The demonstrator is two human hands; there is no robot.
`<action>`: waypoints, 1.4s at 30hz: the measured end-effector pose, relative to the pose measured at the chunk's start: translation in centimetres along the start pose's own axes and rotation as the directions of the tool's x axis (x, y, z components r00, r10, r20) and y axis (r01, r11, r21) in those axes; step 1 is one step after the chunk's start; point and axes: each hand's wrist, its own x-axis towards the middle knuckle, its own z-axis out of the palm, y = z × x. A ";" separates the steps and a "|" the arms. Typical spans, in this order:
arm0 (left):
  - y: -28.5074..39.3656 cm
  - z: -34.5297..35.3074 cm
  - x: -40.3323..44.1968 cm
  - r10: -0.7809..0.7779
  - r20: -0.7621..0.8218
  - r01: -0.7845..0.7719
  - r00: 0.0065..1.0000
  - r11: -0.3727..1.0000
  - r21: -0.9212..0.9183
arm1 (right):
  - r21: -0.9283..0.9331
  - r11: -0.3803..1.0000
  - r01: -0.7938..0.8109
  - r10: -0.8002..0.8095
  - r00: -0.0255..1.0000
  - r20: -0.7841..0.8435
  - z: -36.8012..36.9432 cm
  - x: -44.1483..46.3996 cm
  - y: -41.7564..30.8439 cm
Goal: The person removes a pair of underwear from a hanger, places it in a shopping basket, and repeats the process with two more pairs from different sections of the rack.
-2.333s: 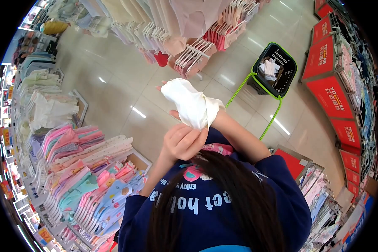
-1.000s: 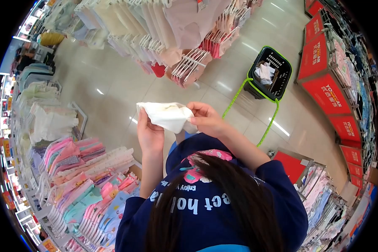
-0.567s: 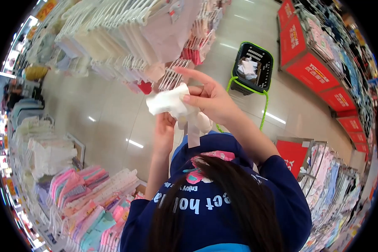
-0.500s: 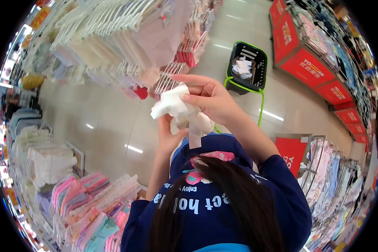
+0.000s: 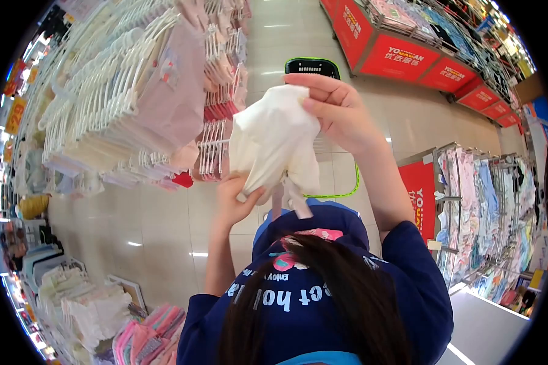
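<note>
A small white cloth garment [image 5: 277,131] with pale ribbon-like strips [image 5: 297,201] at its lower end hangs spread between my two hands. My right hand [image 5: 341,112] pinches its upper right edge between thumb and fingers, with the index finger stretched out to the left. At the lower left corner, my left hand [image 5: 234,198] grips the cloth between thumb and fingers. Behind the garment and my right hand, a black basket [image 5: 310,66] with a green rim stands on the floor, mostly hidden. Its contents cannot be seen.
Racks of pale clothes on white hangers [image 5: 122,91] stand close on the left. Red-panelled display bins [image 5: 402,58] of folded clothes are at the upper right. A hanging rack [image 5: 481,207] stands to the right, and pink clothes [image 5: 149,334] lie at the lower left.
The bunched white garment has been opened out and raised. My right hand has moved up and right, and my left hand slightly down. The view has shifted, and the basket is now largely covered.
</note>
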 end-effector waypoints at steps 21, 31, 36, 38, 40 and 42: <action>9.3 -8.8 2.1 -0.328 -0.243 0.136 0.913 0.806 -0.576 | 0.085 0.913 -0.400 0.308 0.810 0.500 1.7 -1.7 21.3; 10.2 -9.2 1.3 -0.531 -0.323 0.213 0.783 0.718 -0.663 | 0.322 0.607 -0.727 0.289 0.580 0.762 0.9 -1.4 19.4; 10.9 -7.6 3.2 -0.509 -0.350 0.206 0.786 0.750 -0.628 | -0.109 0.904 -0.414 0.425 0.835 0.349 1.5 -2.5 21.1; 10.8 -7.5 3.6 -0.484 -0.443 0.212 0.755 0.819 -0.533 | -0.115 0.904 -0.412 0.426 0.891 0.156 1.1 -2.1 21.3; 9.8 -7.5 3.4 -0.430 -0.573 0.242 0.698 0.894 -0.376 | -0.146 0.949 -0.279 0.294 0.952 0.086 -0.7 -0.9 21.6; 9.3 -7.5 3.5 -0.371 -0.713 0.315 0.595 0.924 -0.217 | -0.149 0.979 -0.140 0.143 0.990 0.014 -3.1 0.1 20.7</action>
